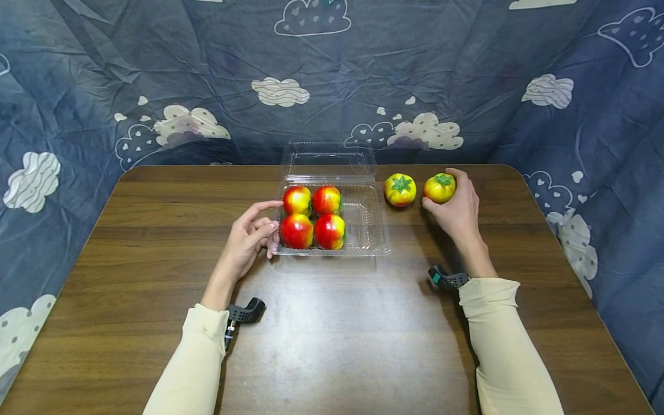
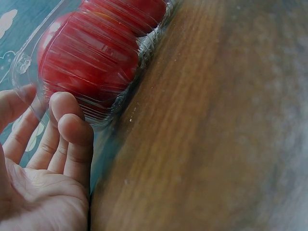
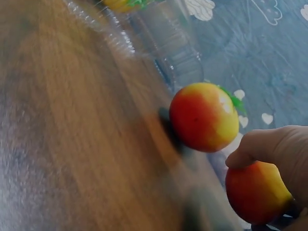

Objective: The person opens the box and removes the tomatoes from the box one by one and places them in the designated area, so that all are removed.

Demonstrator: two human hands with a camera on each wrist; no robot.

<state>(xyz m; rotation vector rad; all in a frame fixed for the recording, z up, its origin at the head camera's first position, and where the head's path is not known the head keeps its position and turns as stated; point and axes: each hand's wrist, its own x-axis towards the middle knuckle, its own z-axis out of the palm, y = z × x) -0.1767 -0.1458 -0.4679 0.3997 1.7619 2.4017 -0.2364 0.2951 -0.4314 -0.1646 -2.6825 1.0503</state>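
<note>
A clear plastic clamshell box [image 1: 363, 230] stands with its lid raised at the back. Four would exceed a count, so several red-and-yellow tomatoes [image 1: 329, 231] fill its left part. My left hand [image 1: 241, 245] holds the box's left edge, index finger stretched along the rim and thumb over it; in the left wrist view the fingers [image 2: 76, 132] lie close against the ribbed wall. On the table right of the box, my right hand [image 1: 461, 210] grips a tomato [image 1: 438, 187] with a green star-shaped leaf top between thumb and fingers. Another such tomato [image 1: 400, 190] sits between it and the box.
The brown wooden table [image 1: 332, 334] ends at a back edge just behind the box and tomatoes. A blue cloth [image 1: 332, 63] with cloud prints hangs behind and at both sides. The raised lid [image 1: 329, 161] overlaps the cloth in the head view.
</note>
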